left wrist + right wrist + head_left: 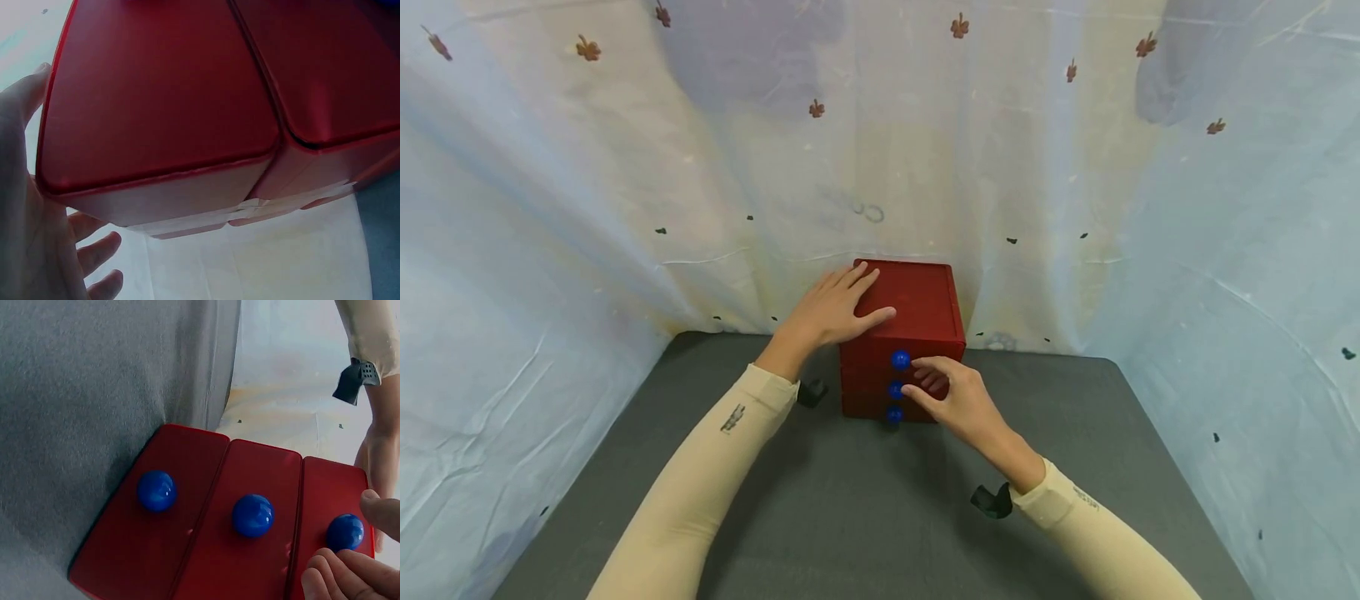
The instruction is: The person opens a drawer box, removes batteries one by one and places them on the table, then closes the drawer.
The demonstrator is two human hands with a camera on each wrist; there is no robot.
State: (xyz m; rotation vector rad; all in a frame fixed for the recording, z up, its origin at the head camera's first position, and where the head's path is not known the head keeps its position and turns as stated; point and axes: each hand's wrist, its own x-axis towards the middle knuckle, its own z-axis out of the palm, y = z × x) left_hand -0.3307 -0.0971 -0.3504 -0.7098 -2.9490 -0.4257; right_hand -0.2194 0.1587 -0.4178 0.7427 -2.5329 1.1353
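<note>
A red box of three stacked drawers (917, 296) stands on the dark table, each front bearing a round blue knob. My left hand (835, 312) rests on the box's top at its left edge, fingers spread; the left wrist view shows its fingers beside the red drawer front (162, 94). Close to the top knob (900, 359) is my right hand (962, 400), thumb and fingers apart. In the right wrist view, the top knob (345, 532) lies between thumb and fingers; whether they touch it I cannot tell. The middle knob (252, 515) and bottom knob (156, 490) show plainly.
A dark grey cloth (865, 517) covers the table. Behind and on both sides hangs a pale patterned curtain (925, 183), close to the box's back. Clear tape (187, 222) runs along the box's side. Black camera mounts (992, 502) sit at the wrists.
</note>
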